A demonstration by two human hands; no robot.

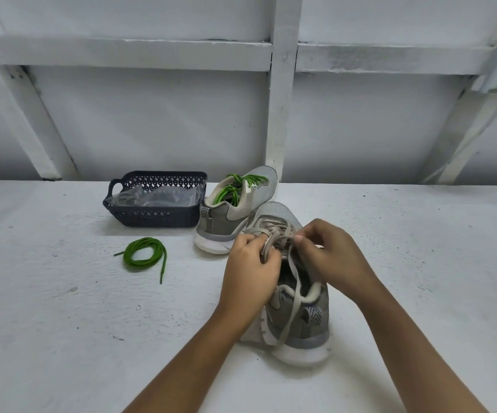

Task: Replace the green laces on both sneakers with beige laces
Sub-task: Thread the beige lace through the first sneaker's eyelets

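- 2 bare forearms come in from the bottom edge of the frame and meet over the near sneaker (pixel 301 317), which stands on the white table (pixel 62 323) at lower centre, heel toward the bottom edge and toe pointing up the frame.
- The left hand (pixel 248 269) has its fingers (pixel 260 241) curled round a loop of the beige lace (pixel 296 299) at the sneaker's upper eyelets.
- The right hand (pixel 327 254) pinches the same lace between thumb and forefinger, just beside the left hand.
- 1 loose strand of the lace hangs down over the heel collar to the white sole.
- Wide bare table lies left of the forearms and right of the near sneaker, out to both side edges of the frame.
- A loose green lace (pixel 127 255) lies coiled on the table at centre left, apart from everything else.
- The far sneaker (pixel 229 222), with green laces (pixel 235 187) in it, stands just above the hands, right beside the near sneaker's toe; whether they touch cannot be told.
- A dark basket (pixel 152 217) holding a clear plastic bag (pixel 158 196) sits right against that sneaker's heel, left of it.
- The table's far edge meets a white wall (pixel 152 120) crossed by white beams, just beyond the basket and the far sneaker's toe.
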